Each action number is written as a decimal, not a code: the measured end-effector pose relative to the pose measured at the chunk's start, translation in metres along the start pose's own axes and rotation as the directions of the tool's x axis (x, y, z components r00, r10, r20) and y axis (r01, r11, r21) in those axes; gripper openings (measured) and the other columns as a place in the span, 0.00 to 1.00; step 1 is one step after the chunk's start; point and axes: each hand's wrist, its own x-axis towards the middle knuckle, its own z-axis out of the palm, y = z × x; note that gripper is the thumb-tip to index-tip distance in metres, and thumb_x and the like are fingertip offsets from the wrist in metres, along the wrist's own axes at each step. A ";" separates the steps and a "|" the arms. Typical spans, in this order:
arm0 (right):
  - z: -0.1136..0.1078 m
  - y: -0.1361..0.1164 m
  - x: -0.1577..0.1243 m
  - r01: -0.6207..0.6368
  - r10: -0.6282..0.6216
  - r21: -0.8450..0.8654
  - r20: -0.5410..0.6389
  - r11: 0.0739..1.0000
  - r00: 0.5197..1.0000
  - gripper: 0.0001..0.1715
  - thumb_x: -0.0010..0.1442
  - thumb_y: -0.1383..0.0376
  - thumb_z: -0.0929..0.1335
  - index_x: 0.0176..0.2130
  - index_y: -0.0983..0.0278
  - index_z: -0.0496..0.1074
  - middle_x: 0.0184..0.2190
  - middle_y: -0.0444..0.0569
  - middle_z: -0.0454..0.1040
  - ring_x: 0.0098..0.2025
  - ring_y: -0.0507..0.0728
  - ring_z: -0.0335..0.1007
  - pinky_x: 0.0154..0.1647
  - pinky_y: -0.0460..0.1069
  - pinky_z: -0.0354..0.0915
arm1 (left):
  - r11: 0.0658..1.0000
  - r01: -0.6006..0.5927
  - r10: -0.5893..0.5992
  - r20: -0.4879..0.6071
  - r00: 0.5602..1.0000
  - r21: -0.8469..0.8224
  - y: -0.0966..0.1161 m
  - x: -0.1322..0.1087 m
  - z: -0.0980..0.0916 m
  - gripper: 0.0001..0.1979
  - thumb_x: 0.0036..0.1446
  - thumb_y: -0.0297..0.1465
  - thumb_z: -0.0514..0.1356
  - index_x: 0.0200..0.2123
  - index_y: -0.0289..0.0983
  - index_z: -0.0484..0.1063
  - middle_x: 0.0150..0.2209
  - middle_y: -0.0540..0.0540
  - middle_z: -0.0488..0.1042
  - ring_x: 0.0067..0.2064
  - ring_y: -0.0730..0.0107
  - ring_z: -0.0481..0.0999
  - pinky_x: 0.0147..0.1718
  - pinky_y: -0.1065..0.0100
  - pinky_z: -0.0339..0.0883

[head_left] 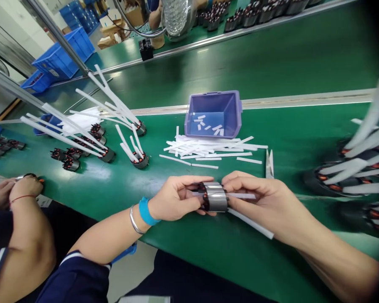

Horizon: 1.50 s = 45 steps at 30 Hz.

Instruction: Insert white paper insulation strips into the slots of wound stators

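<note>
A metal ring-shaped core with copper windings (pixel 216 196) is held on its side above the green table. My left hand (pixel 177 198) grips its left end, fingers wrapped round the edge. My right hand (pixel 259 202) is at its right end, with thumb and fingers closed around a short white strip (pixel 243 195) that sticks out of the core. A longer white strip (pixel 252 224) slants down to the right from the core, below my right hand. Behind my hands lies a pile of white strips (pixel 205 147), with scissors (pixel 269 164) at its right.
A purple bin (pixel 213 114) holds small white pieces. Cores with upright strips stand left (pixel 140 160) and right (pixel 337 179). More cores (pixel 71 163) sit farther left, near a co-worker's hands (pixel 25 187). A metal-edged ledge (pixel 303 101) runs behind the bin.
</note>
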 end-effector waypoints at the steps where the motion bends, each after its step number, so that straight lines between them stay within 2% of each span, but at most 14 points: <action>1: 0.000 0.000 0.000 -0.032 0.032 0.020 0.006 0.999 0.999 0.18 0.42 0.53 0.78 0.24 0.62 0.74 0.28 0.48 0.72 0.27 0.52 0.70 0.28 0.46 0.70 | 1.000 -0.006 0.006 -0.014 1.000 0.022 -0.001 0.000 0.001 0.31 0.49 0.29 0.66 0.58 0.31 0.68 0.44 0.36 0.78 0.36 0.62 0.82 0.31 0.69 0.76; 5: 0.002 0.003 -0.001 -0.121 0.119 0.042 0.037 0.992 0.992 0.20 0.38 0.55 0.80 0.24 0.63 0.74 0.30 0.47 0.72 0.29 0.53 0.72 0.32 0.46 0.72 | 0.993 -0.017 0.027 -0.085 0.996 0.113 -0.005 0.000 0.002 0.25 0.51 0.27 0.62 0.54 0.30 0.71 0.40 0.39 0.79 0.33 0.66 0.81 0.30 0.70 0.75; 11: 0.007 0.002 -0.001 -0.138 0.141 -0.052 0.062 0.989 0.988 0.20 0.40 0.51 0.79 0.22 0.63 0.74 0.28 0.49 0.73 0.27 0.53 0.69 0.25 0.45 0.68 | 0.956 -0.134 0.166 -0.104 0.981 0.263 -0.006 -0.002 0.002 0.14 0.45 0.22 0.60 0.39 0.29 0.75 0.32 0.44 0.78 0.30 0.73 0.77 0.28 0.75 0.71; 15: 0.004 -0.001 0.000 -0.125 0.134 -0.082 0.116 0.989 0.984 0.23 0.43 0.50 0.77 0.18 0.64 0.71 0.27 0.50 0.72 0.27 0.53 0.69 0.24 0.45 0.67 | 0.972 -0.127 0.151 -0.112 0.982 0.198 -0.006 -0.002 0.004 0.14 0.43 0.20 0.60 0.36 0.30 0.75 0.29 0.46 0.77 0.28 0.75 0.75 0.27 0.75 0.68; 21: 0.000 -0.003 -0.001 -0.171 0.182 -0.075 0.190 0.982 0.965 0.24 0.47 0.50 0.75 0.17 0.64 0.68 0.28 0.50 0.71 0.26 0.53 0.67 0.24 0.46 0.67 | 0.987 -0.138 0.144 -0.072 0.987 0.082 -0.007 -0.003 0.007 0.14 0.40 0.18 0.60 0.34 0.32 0.75 0.27 0.49 0.76 0.27 0.76 0.74 0.27 0.75 0.68; 27: -0.004 -0.001 -0.002 -0.185 0.190 -0.044 0.230 0.982 0.954 0.25 0.48 0.51 0.75 0.18 0.64 0.65 0.26 0.49 0.71 0.25 0.51 0.66 0.23 0.46 0.66 | 0.993 -0.096 0.097 -0.019 0.995 0.065 -0.008 -0.003 0.006 0.13 0.42 0.20 0.61 0.35 0.32 0.75 0.29 0.47 0.76 0.28 0.77 0.74 0.28 0.75 0.68; 30: -0.013 0.003 0.004 -0.148 0.154 -0.040 0.258 0.988 0.954 0.25 0.49 0.50 0.74 0.18 0.64 0.65 0.26 0.49 0.72 0.25 0.52 0.68 0.24 0.47 0.67 | 0.991 -0.113 0.110 0.049 0.993 0.065 -0.002 -0.003 0.002 0.12 0.45 0.21 0.61 0.37 0.31 0.76 0.36 0.43 0.76 0.32 0.74 0.75 0.31 0.73 0.70; 31: -0.015 0.005 0.007 -0.123 0.135 -0.065 0.232 0.990 0.963 0.24 0.51 0.49 0.73 0.20 0.63 0.68 0.27 0.50 0.74 0.26 0.53 0.69 0.26 0.48 0.68 | 0.988 -0.136 0.132 0.056 0.990 0.070 0.000 -0.003 0.000 0.12 0.45 0.22 0.62 0.36 0.31 0.76 0.39 0.41 0.75 0.34 0.72 0.76 0.32 0.72 0.70; 33: -0.015 0.013 0.016 -0.006 0.025 -0.216 0.087 0.976 0.996 0.19 0.54 0.49 0.71 0.29 0.62 0.73 0.29 0.50 0.75 0.29 0.55 0.71 0.32 0.51 0.70 | 0.986 -0.149 0.144 0.066 0.987 0.076 0.002 -0.004 -0.002 0.10 0.46 0.23 0.64 0.35 0.31 0.76 0.43 0.39 0.74 0.36 0.71 0.76 0.32 0.72 0.71; 35: -0.009 0.023 0.026 0.149 -0.195 -0.486 -0.045 0.861 0.980 0.16 0.56 0.52 0.70 0.38 0.61 0.74 0.35 0.52 0.75 0.35 0.58 0.72 0.38 0.55 0.70 | 0.993 -0.113 0.110 0.086 0.990 0.030 0.002 -0.004 -0.003 0.10 0.48 0.26 0.66 0.37 0.31 0.74 0.40 0.41 0.74 0.33 0.73 0.75 0.30 0.73 0.70; 37: 0.000 0.034 0.033 0.247 -0.371 -0.704 -0.025 0.666 0.928 0.13 0.58 0.57 0.67 0.40 0.62 0.74 0.39 0.55 0.73 0.40 0.61 0.71 0.41 0.58 0.69 | 0.995 -0.076 0.084 0.127 0.988 -0.067 0.000 -0.003 -0.004 0.16 0.51 0.29 0.67 0.43 0.33 0.72 0.35 0.45 0.75 0.29 0.76 0.75 0.27 0.76 0.68; 39: 0.008 0.041 0.036 0.286 -0.411 -0.769 0.034 0.571 0.911 0.10 0.59 0.61 0.65 0.35 0.62 0.74 0.39 0.56 0.73 0.42 0.64 0.69 0.41 0.59 0.67 | 0.984 -0.055 0.084 0.171 0.982 -0.167 -0.002 -0.002 -0.003 0.22 0.52 0.30 0.67 0.49 0.36 0.68 0.34 0.47 0.75 0.27 0.77 0.76 0.24 0.78 0.68; 43: 0.001 0.035 0.031 0.301 -0.424 -0.736 0.021 0.607 0.905 0.11 0.61 0.62 0.63 0.29 0.60 0.69 0.34 0.52 0.75 0.39 0.61 0.71 0.40 0.57 0.67 | 0.971 0.018 0.020 0.156 0.987 -0.237 0.002 -0.001 -0.001 0.22 0.49 0.31 0.69 0.48 0.35 0.70 0.35 0.47 0.75 0.29 0.71 0.78 0.26 0.70 0.76; 45: -0.009 0.024 0.024 0.264 -0.379 -0.675 -0.025 0.689 0.925 0.12 0.63 0.59 0.62 0.31 0.60 0.69 0.30 0.50 0.75 0.33 0.57 0.72 0.36 0.53 0.68 | 0.972 0.038 -0.015 0.099 0.995 -0.232 0.005 0.000 -0.001 0.20 0.47 0.31 0.70 0.43 0.32 0.72 0.34 0.46 0.76 0.29 0.69 0.79 0.25 0.68 0.77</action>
